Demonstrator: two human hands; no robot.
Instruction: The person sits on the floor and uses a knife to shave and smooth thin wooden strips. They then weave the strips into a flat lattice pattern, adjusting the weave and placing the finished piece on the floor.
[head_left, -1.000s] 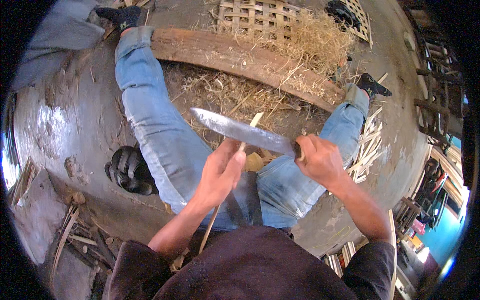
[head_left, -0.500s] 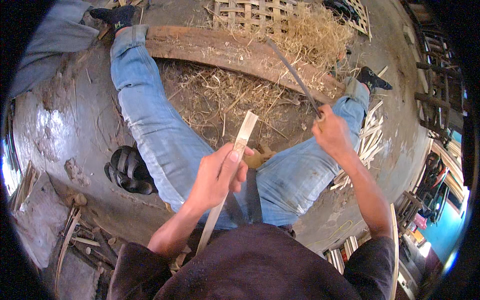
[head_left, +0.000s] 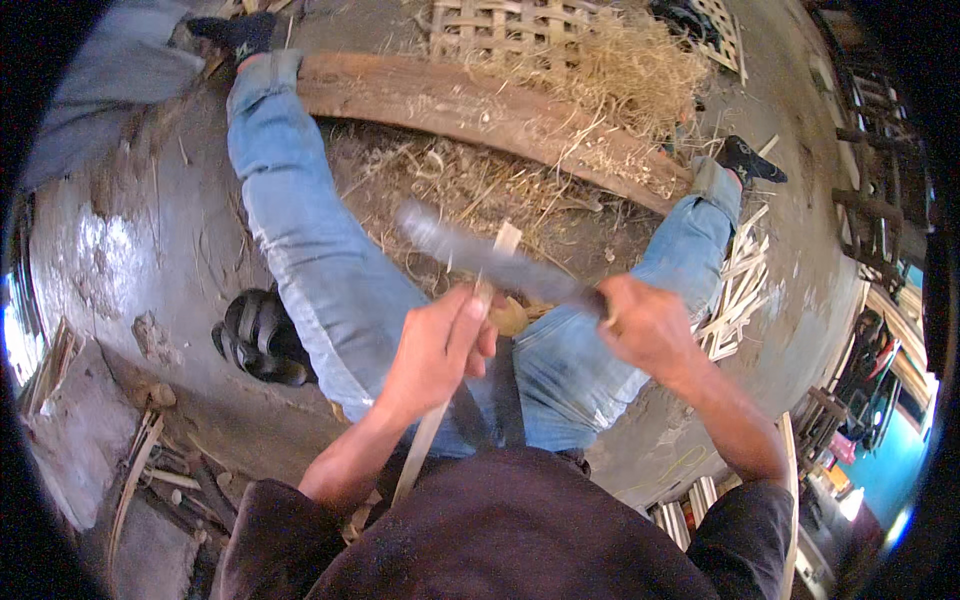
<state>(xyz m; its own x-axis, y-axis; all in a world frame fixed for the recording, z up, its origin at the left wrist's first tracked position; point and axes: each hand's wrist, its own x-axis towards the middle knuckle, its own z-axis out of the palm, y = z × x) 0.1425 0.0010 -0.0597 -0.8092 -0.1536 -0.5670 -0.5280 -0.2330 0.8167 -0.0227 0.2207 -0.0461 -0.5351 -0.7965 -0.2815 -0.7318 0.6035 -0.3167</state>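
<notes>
A pale bamboo strip (head_left: 424, 440) runs upward from beside my torso, with my left hand (head_left: 447, 340) closed around its upper part and the thumb along its face. My right hand (head_left: 640, 325) grips the handle of a long knife (head_left: 530, 277). Its grey blade, smeared by motion, points left and crosses in front of the strip just above my left thumb. Whether the edge touches the strip, I cannot tell. The strip's tip shows above the blade. Beneath my hands lie my legs in blue jeans (head_left: 330, 270), spread apart, with a dark strap hanging between them.
A wooden plank (head_left: 400, 90) spans between my feet. Behind it lie curly shavings (head_left: 640, 80) and a woven bamboo panel (head_left: 490, 28). Black sandals (head_left: 262, 338) rest left of my leg. Split bamboo sticks (head_left: 738, 290) are piled at right. Another person's trouser leg (head_left: 125, 95) shows at upper left.
My right hand has come left and down, swinging the knife from pointing up and away to lying across the bamboo strip. My left hand has stayed nearly still.
</notes>
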